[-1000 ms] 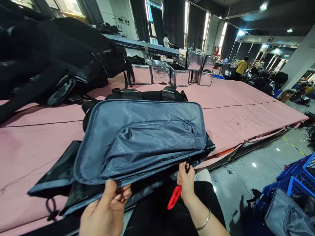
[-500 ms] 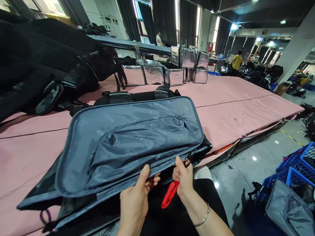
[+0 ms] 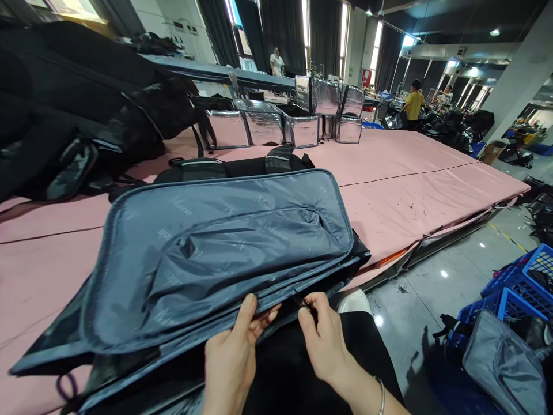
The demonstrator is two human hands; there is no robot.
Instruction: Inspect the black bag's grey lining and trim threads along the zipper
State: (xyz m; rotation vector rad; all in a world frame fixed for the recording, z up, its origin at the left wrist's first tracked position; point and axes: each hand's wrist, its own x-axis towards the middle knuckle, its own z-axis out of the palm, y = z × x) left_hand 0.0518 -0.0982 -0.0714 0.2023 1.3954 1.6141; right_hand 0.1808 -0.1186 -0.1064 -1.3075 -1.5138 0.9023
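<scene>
A backpack lies in front of me with its grey-blue printed lining uppermost. Black padded straps show behind its far edge. My left hand is closed on the near piped edge, thumb on top and fingers curled beneath. To the right of it, my right hand pinches at the same edge, its thumb and fingertips together. A small dark piece shows at those fingertips, mostly hidden and too small to name. A purple loop hangs at the backpack's lower left corner.
The backpack rests on a long pink-covered table. Black bags are piled at the left; silver insulated boxes stand behind. Blue crates and a grey-lined piece are on the right. Other people are far back.
My right hand has turned over and moved slightly down and left along the edge. The red strip that hung below it is out of sight. My left hand keeps its hold.
</scene>
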